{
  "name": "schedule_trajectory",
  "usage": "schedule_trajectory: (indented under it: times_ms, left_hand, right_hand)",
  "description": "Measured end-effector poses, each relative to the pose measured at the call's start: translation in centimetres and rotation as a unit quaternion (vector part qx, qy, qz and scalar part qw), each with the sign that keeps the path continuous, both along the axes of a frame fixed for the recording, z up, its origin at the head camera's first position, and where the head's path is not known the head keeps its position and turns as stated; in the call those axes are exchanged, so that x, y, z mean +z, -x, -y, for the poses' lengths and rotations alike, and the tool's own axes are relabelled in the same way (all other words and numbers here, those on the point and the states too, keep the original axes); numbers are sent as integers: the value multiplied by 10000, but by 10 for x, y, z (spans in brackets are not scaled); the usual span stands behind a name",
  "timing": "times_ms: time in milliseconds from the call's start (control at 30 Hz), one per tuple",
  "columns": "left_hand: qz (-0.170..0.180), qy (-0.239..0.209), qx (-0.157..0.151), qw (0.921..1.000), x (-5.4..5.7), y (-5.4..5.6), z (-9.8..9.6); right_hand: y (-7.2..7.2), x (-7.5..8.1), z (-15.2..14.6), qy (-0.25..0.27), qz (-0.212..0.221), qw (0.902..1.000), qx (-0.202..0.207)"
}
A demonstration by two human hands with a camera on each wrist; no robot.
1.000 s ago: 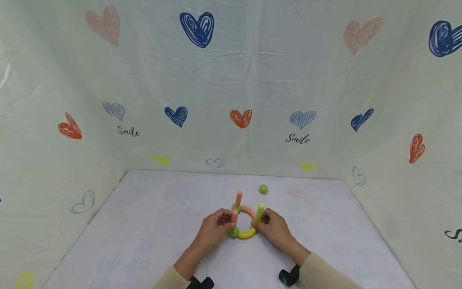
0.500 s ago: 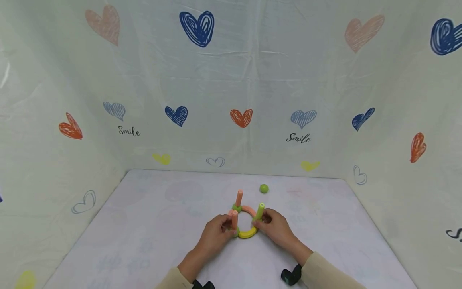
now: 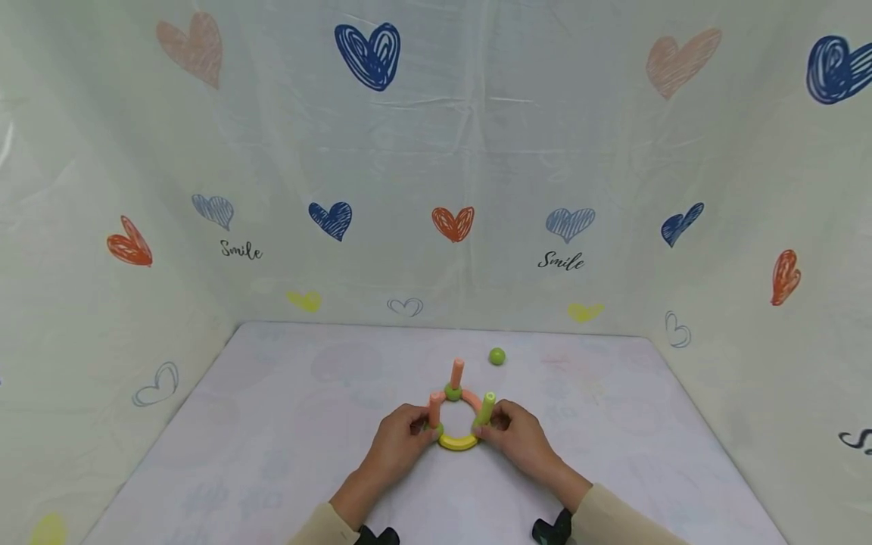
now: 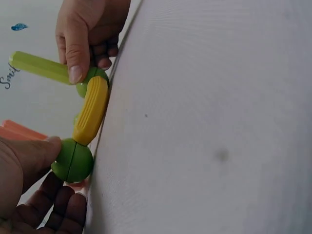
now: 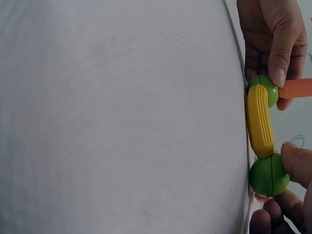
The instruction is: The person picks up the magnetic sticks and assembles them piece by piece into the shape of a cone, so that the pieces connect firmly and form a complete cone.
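A ring of toy building pieces lies on the table: a yellow curved bar [image 3: 458,443] at the front, an orange curved bar [image 3: 470,399] at the back right, and green balls between. My left hand [image 3: 397,445] pinches the front-left green ball [image 4: 73,160], from which an orange rod [image 3: 434,409] stands up. On the other side my right hand [image 3: 521,437] pinches the front-right green ball [image 5: 269,175], which carries a lime rod [image 3: 485,409], slightly tilted. A second orange rod [image 3: 457,374] rises from the back green ball [image 3: 453,392]. My fingers partly hide the ring's left side.
A loose green ball [image 3: 497,356] lies behind the ring, towards the back of the white table [image 3: 327,393]. Heart-patterned white curtains [image 3: 504,166] enclose the back and both sides. Black straps or mounts [image 3: 553,527] sit at my wrists.
The ring has turned slightly and shifted a little left and towards me. My left fingers have settled lower on the front-left ball. Its orange rod has moved slightly left.
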State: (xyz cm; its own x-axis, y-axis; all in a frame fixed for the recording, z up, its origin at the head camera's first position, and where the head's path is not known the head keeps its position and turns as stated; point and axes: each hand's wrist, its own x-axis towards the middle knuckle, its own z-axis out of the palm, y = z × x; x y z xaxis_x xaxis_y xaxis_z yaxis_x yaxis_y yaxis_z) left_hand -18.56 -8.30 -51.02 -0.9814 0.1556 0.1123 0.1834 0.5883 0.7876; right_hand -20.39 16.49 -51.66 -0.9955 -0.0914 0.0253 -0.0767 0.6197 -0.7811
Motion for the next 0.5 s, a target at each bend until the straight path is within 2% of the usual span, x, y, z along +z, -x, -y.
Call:
schedule_trajectory:
  times_ms: [367, 500]
  left_hand:
    - [-5, -211, -49, 9998, -2, 3, 0]
    - [159, -569, 48, 9982, -5, 3, -2]
  right_hand:
    - [-2, 0, 1, 11, 25, 10000, 6]
    - [-1, 0, 1, 68, 72, 9999, -17]
